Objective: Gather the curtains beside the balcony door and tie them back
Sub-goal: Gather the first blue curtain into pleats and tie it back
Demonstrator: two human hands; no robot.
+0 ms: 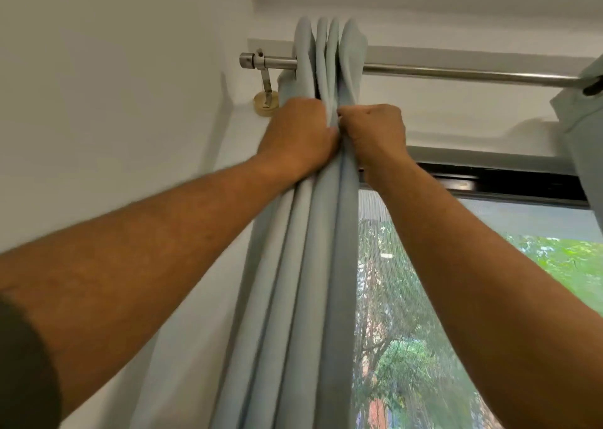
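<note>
Both grips clenched on the curtain: left hand & right hand side by side just below the rod. Pale blue-grey fabric, bunched into long vertical folds, hangs at left end of rod, next to white wall.

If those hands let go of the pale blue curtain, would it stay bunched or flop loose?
The curtain looks soft, hanging in long folds, so it would probably spread again. Its top may slide easily along the smooth metal rod. Both hands grip it.

L hand & R hand grip bunched curtain just below rod; knuckles touching.
</note>
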